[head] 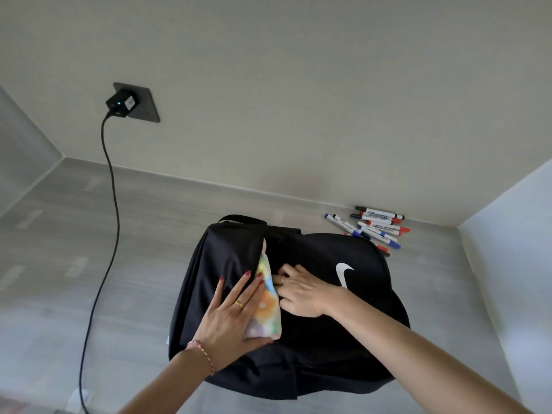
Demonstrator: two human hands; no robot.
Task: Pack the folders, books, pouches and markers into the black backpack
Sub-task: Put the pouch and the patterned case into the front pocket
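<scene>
The black backpack (328, 339) with a white swoosh lies on the grey floor in the middle of the view. A pastel multicoloured pouch (265, 306) sticks partly out of its opening. My left hand (233, 312) grips the pouch and presses on it, thumb under its near end. My right hand (301, 291) rests on the bag's front panel beside the pouch, fingers curled at the opening's edge. Several markers (373, 228) with red, blue and black caps lie in a loose pile on the floor behind the bag, at the right. No folders or books are visible.
A black charger (122, 103) sits in a wall socket at the upper left, and its cable (104, 234) runs down across the floor left of the bag. Walls close the space at the back and right.
</scene>
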